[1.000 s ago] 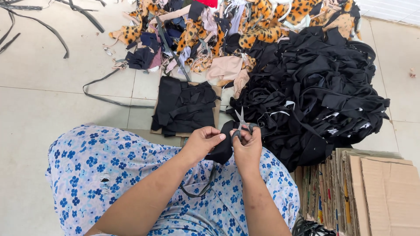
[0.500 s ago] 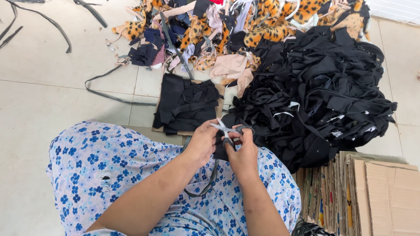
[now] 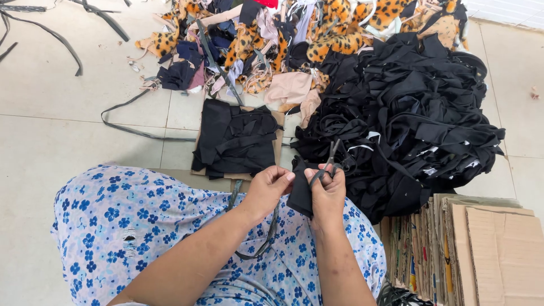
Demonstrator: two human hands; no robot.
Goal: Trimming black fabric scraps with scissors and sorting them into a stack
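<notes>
The floor [image 3: 62, 141] was pale tile with thin grout lines. Directly on it sat a big heap of black fabric pieces [image 3: 419, 119], the landmark for everything else. Just left of the heap lay a flat cardboard sheet [image 3: 279, 122] carrying a small stack of black cloth [image 3: 238, 139]. Behind the heap, touching its far edge, spread a mixed pile of leopard-print, pink and navy scraps [image 3: 272, 39]. Well to the left of the heap, loose dark strips [image 3: 51, 34] trailed across the tiles, and one long thin strip [image 3: 133, 127] curved toward the cardboard sheet. In front of the heap, at its near right, stood a bundle of folded cardboard [image 3: 470, 249].
</notes>
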